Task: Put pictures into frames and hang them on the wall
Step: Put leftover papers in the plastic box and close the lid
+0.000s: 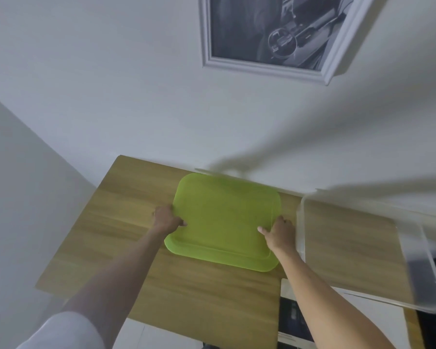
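A lime-green plastic lid (225, 220) lies flat on the wooden table (126, 222). My left hand (165, 217) grips its left edge, thumb on top. My right hand (278, 231) grips its right edge, thumb on top as well. A white-framed black-and-white picture (269, 34) hangs tilted on the white wall (111, 84) above the table. A second picture frame (293, 313) with a white border lies at the table's near right edge, partly hidden under my right forearm.
A clear plastic bin (363, 243) stands on the table just right of the lid, close to my right hand. The wall runs directly behind the table. White floor shows below the near table edge.
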Action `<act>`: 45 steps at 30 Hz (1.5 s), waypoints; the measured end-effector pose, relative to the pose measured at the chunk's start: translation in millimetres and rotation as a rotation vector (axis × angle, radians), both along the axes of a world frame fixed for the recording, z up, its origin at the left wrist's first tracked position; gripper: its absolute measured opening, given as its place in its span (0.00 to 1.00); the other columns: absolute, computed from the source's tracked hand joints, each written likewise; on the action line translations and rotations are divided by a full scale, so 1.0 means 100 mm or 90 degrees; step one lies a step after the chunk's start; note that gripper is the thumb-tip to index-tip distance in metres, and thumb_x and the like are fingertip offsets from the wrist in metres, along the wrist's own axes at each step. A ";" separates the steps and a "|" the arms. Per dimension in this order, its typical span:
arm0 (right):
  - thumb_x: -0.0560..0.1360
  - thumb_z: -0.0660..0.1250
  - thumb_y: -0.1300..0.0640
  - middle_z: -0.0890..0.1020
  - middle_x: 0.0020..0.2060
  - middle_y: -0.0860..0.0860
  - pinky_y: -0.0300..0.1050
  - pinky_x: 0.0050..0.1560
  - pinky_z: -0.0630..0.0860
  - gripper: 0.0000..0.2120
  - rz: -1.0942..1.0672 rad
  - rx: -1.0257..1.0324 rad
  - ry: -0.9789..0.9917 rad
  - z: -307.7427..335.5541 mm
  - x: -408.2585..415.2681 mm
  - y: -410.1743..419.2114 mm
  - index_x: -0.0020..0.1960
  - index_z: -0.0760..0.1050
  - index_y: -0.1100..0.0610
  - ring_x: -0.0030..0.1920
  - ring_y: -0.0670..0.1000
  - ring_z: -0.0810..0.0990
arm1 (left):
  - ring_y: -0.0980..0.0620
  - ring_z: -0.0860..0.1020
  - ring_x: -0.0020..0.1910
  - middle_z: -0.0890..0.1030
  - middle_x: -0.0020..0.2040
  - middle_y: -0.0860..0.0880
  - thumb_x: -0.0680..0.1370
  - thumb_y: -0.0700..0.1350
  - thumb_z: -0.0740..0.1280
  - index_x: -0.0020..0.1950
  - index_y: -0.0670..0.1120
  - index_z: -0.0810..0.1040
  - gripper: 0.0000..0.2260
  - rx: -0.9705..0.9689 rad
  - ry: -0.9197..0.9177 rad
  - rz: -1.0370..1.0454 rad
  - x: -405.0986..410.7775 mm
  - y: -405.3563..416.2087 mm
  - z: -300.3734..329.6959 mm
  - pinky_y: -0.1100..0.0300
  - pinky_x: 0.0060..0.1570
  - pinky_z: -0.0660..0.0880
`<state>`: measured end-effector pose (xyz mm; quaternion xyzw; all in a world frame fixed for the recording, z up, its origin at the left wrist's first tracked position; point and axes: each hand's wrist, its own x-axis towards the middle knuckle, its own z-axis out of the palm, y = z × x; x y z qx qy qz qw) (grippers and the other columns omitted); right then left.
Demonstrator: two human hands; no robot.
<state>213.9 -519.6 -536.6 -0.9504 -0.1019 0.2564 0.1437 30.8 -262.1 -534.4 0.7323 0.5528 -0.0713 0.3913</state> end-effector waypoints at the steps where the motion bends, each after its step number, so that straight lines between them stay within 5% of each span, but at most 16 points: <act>1: 0.77 0.68 0.43 0.73 0.65 0.61 0.54 0.62 0.74 0.32 0.005 -0.003 -0.008 -0.01 -0.01 0.00 0.70 0.67 0.65 0.66 0.62 0.71 | 0.39 0.73 0.63 0.75 0.64 0.39 0.64 0.46 0.81 0.65 0.41 0.76 0.32 0.017 0.012 -0.007 0.00 -0.03 0.01 0.47 0.61 0.73; 9: 0.82 0.59 0.45 0.69 0.68 0.63 0.52 0.66 0.68 0.29 0.074 0.025 -0.070 0.05 -0.10 -0.06 0.72 0.63 0.67 0.69 0.62 0.67 | 0.38 0.68 0.65 0.68 0.65 0.38 0.69 0.46 0.77 0.66 0.42 0.74 0.28 0.072 0.050 -0.021 0.02 -0.21 0.08 0.45 0.62 0.71; 16: 0.82 0.59 0.48 0.71 0.68 0.57 0.52 0.62 0.74 0.23 0.146 0.189 -0.187 0.47 -0.09 -0.52 0.71 0.68 0.61 0.68 0.57 0.71 | 0.43 0.67 0.64 0.68 0.65 0.43 0.73 0.49 0.71 0.72 0.44 0.68 0.30 0.239 -0.054 -0.007 0.04 -0.97 0.24 0.46 0.55 0.73; 25: 0.78 0.66 0.57 0.78 0.57 0.55 0.48 0.54 0.77 0.15 0.090 0.312 -0.386 0.71 -0.02 -2.29 0.63 0.76 0.59 0.57 0.55 0.77 | 0.44 0.73 0.60 0.72 0.63 0.44 0.74 0.54 0.69 0.67 0.44 0.71 0.25 0.120 -0.050 -0.102 0.28 -2.82 0.25 0.50 0.52 0.73; 31: 0.78 0.66 0.50 0.76 0.59 0.55 0.48 0.51 0.78 0.17 -0.052 0.157 -0.268 0.41 -0.21 -3.67 0.63 0.75 0.58 0.57 0.54 0.78 | 0.40 0.69 0.65 0.68 0.65 0.40 0.72 0.56 0.71 0.65 0.41 0.69 0.29 0.006 0.100 -0.124 0.29 -3.80 0.12 0.48 0.60 0.73; 36: 0.76 0.64 0.37 0.74 0.61 0.58 0.50 0.49 0.75 0.31 -0.073 -0.061 -0.064 0.20 -0.33 -4.10 0.67 0.70 0.61 0.60 0.58 0.76 | 0.38 0.63 0.69 0.63 0.68 0.38 0.68 0.58 0.75 0.71 0.37 0.61 0.41 0.013 0.135 -0.119 0.29 -4.21 0.10 0.49 0.64 0.68; 45: 0.68 0.76 0.46 0.75 0.60 0.59 0.50 0.52 0.78 0.34 -0.137 -0.001 0.055 -0.02 -0.33 -4.04 0.65 0.66 0.61 0.59 0.61 0.76 | 0.37 0.64 0.68 0.64 0.68 0.37 0.64 0.47 0.81 0.72 0.37 0.57 0.46 0.014 0.132 -0.016 0.35 -4.33 0.11 0.48 0.68 0.64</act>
